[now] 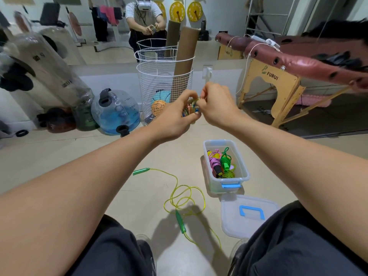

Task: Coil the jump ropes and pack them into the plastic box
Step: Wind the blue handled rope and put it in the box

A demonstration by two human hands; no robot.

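Head view: a person seated above a pale floor (59, 156) holds a small coiled rope (191, 107) at arm's length. The left hand (175, 118) curls its fingers round the bundle; the right hand (216, 104) pinches the coil's upper edge, the two hands touching across it. Below them, an open plastic box (244, 166) stands on the floor with a pink coil (214, 161) and a green coil (226, 161) lying inside. Its lid (249, 216), with a blue handle, lies flat just beside the box on the near side. A loose yellow-green rope (185, 196) with green handles sprawls uncoiled on the floor left of the box. A white wire basket (165, 92) stands behind the hands.
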